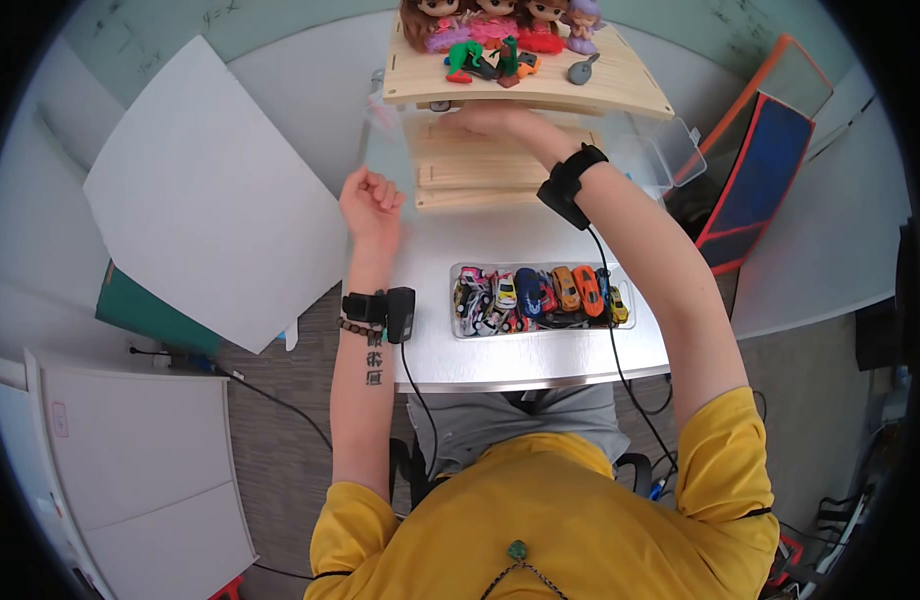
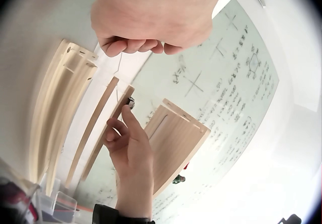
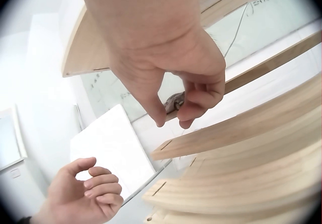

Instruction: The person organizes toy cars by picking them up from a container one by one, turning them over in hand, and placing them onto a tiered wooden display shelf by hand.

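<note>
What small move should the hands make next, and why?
Probably ease the right hand gently back from the small grey item. The item seems to rest on the narrow wooden board, with thumb and fingertips apart near it, and the top shelf sits close above, so a bump is possible.

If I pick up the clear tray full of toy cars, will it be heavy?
Maybe a bit heavy: the clear tray is packed with toy cars. Tilt it and they'd probably slide, since they're piled loose. Its see-through plastic-looking walls might bend slightly.
</note>
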Demonstrator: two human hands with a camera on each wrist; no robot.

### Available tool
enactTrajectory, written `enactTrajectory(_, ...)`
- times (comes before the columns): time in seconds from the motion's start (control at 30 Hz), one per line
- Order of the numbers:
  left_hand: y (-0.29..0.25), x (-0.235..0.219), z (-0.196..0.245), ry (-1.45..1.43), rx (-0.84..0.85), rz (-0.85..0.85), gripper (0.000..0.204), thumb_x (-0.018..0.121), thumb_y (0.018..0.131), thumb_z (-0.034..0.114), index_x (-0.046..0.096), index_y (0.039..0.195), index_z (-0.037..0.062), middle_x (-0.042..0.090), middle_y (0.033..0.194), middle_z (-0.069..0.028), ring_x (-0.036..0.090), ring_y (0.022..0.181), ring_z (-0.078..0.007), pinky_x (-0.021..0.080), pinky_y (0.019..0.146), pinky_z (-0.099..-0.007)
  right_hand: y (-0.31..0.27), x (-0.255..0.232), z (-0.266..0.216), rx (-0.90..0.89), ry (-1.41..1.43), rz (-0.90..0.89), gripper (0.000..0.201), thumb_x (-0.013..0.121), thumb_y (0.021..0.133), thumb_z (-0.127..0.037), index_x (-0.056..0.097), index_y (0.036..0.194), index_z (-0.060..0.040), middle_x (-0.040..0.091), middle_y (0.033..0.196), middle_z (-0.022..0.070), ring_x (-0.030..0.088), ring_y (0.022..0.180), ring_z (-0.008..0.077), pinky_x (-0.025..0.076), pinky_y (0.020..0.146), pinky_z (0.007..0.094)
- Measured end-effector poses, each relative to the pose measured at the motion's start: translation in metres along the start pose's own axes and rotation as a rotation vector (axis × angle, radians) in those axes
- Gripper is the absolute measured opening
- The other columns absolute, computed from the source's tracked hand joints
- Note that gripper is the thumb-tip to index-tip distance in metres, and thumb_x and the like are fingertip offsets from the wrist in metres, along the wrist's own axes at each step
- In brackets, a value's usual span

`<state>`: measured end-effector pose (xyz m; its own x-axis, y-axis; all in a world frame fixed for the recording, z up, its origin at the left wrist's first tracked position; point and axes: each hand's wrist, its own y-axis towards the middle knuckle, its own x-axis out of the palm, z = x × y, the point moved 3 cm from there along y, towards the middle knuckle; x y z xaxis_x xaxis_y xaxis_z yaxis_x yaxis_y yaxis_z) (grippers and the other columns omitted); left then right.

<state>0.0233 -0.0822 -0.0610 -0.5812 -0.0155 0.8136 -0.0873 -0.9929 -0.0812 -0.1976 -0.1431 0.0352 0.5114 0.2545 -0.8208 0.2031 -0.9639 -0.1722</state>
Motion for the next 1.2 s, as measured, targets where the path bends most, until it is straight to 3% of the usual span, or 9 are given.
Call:
enactTrajectory(0.13,-0.001,0.001,0.0,0.004,-0.002,-0.016,0.027,0.06,0.099,0.025,0.046,0.077,0.0149,0.039,0.064,0.0031,0.035,0.055,-0.0122,0.03,0.057,-0.0314,-0.046,-0.009,-0.018,-0.049,-0.16,0.1,0.047,0.066,0.09,-0.043,0.07,0.11,-0.0008,0.075,0.092,0.0147,0.072,0.088,0.0287,0.054,0.084,0.0404)
enactTrajectory(0.2,-0.001,0.001,0.0,0.015,-0.013,-0.007,0.028,0.059,0.099,0.022,0.045,0.076,0.0152,0.038,0.063,0.0034,0.034,0.055,-0.012,0.03,0.057,-0.0311,-0.067,-0.005,-0.01,-0.433,-0.132,0.414,0.045,0.072,0.091,-0.041,0.072,0.095,0.0039,0.07,0.077,0.0167,0.069,0.075,0.0289,0.053,0.071,0.0399)
enactTrajectory(0.23,-0.001,0.001,-0.002,0.025,-0.021,0.004,0.03,0.059,0.1,0.019,0.043,0.075,0.0156,0.036,0.063,0.0037,0.033,0.054,-0.0117,0.029,0.057,-0.0307,-0.083,-0.006,-0.011,-0.431,-0.133,0.414,0.045,0.072,0.091,-0.041,0.072,0.095,0.0039,0.07,0.077,0.0167,0.069,0.075,0.0289,0.053,0.071,0.0399)
enactTrajectory(0.4,-0.003,0.0,-0.005,0.142,0.035,0.054,0.037,0.057,0.101,0.013,0.036,0.071,0.0169,0.03,0.06,0.0043,0.028,0.052,-0.0111,0.027,0.054,-0.0307,-0.191,-0.004,-0.034,-0.399,0.015,0.085,0.008,0.067,0.083,-0.009,0.07,0.081,-0.0016,0.07,0.076,0.0177,0.07,0.076,0.0364,0.054,0.073,0.0457)
enactTrajectory(0.57,-0.007,-0.003,-0.001,0.163,0.062,0.074,0.041,0.057,0.1,0.013,0.032,0.069,0.018,0.025,0.058,0.0049,0.023,0.05,-0.0111,0.025,0.053,-0.032,-0.253,0.041,-0.022,-0.414,-0.042,-0.038,0.007,0.07,0.085,-0.009,0.069,0.089,-0.0036,0.071,0.086,0.0165,0.069,0.085,0.0382,0.055,0.076,0.0474)
enactTrajectory(0.67,-0.01,-0.004,-0.001,0.059,0.078,0.157,0.042,0.057,0.1,0.013,0.03,0.069,0.0182,0.024,0.059,0.0051,0.021,0.05,-0.0107,0.023,0.052,-0.032,-0.263,0.06,-0.014,-0.354,-0.032,-0.09,0.011,0.072,0.085,-0.009,0.067,0.094,-0.0033,0.071,0.09,0.0158,0.069,0.085,0.0379,0.054,0.075,0.0481)
enactTrajectory(0.77,-0.009,-0.004,-0.001,0.111,0.097,0.173,0.042,0.058,0.099,0.014,0.028,0.069,0.0184,0.023,0.059,0.0052,0.021,0.05,-0.0104,0.023,0.053,-0.0314,-0.264,0.063,-0.014,-0.433,0.011,0.092,0.013,0.075,0.086,-0.007,0.069,0.096,-0.0037,0.067,0.08,0.0123,0.067,0.072,0.0325,0.053,0.067,0.0425)
enactTrajectory(0.93,-0.007,-0.004,0.001,0.199,0.127,0.194,0.045,0.058,0.099,0.015,0.025,0.069,0.0189,0.021,0.06,0.005,0.02,0.051,-0.0104,0.022,0.053,-0.0315,-0.253,0.071,-0.034,-0.543,-0.078,0.102,0.02,0.076,0.086,-0.011,0.068,0.103,-0.0043,0.067,0.096,0.0114,0.067,0.088,0.0327,0.054,0.075,0.0439)
enactTrajectory(1.2,-0.008,-0.001,0.002,0.08,0.102,0.16,0.048,0.05,0.102,0.025,0.023,0.064,0.0194,0.022,0.056,0.0039,0.02,0.049,-0.012,0.021,0.051,-0.0322,-0.221,0.096,-0.052,-0.769,-0.358,-0.161,0.016,0.072,0.077,0.002,0.07,0.093,-0.0007,0.067,0.097,0.0141,0.07,0.091,0.034,0.058,0.076,0.0421)
